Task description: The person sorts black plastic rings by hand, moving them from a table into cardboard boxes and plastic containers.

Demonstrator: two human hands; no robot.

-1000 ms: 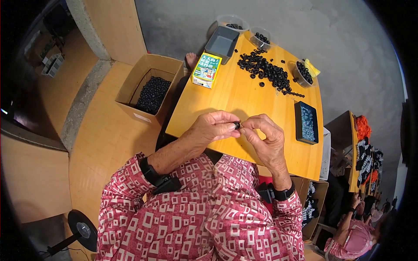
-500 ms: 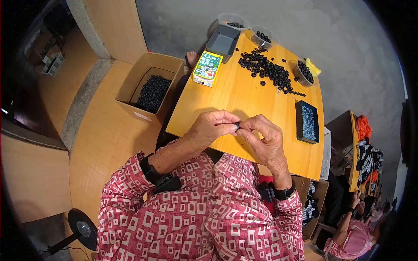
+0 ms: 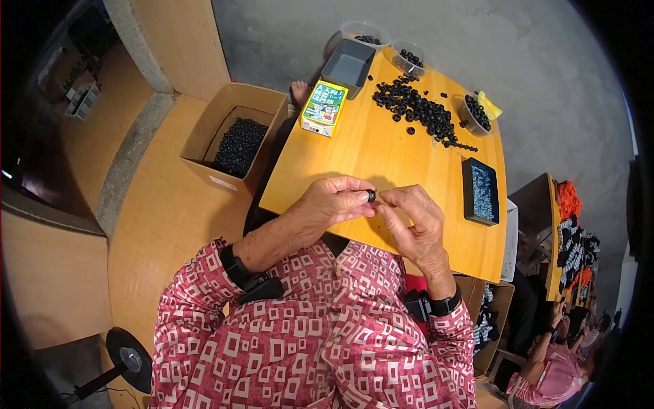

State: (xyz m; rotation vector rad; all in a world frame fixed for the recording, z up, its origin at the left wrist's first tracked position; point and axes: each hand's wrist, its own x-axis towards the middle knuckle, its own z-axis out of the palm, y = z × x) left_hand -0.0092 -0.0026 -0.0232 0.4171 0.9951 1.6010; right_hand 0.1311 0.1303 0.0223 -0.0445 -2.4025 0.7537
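Observation:
My left hand (image 3: 335, 203) and my right hand (image 3: 414, 217) meet above the near edge of a wooden table (image 3: 354, 153). Between the fingertips of both hands sits a small black ring-shaped part (image 3: 371, 195); the left thumb and forefinger pinch it while the right fingertips touch it from the other side. A pile of similar black rings (image 3: 417, 109) lies spread on the far half of the table. A dark tray of small pieces (image 3: 480, 191) rests to the right of my hands.
On the table's far side stand a grey bin (image 3: 349, 65), a green and yellow carton (image 3: 324, 108) and clear bowls of black parts (image 3: 474, 112). A cardboard box of black parts (image 3: 235, 140) sits on the floor at left. Other people work at lower right (image 3: 558, 371).
Both hands stay together at the table's near edge; the fingers have only shifted slightly around the small black part.

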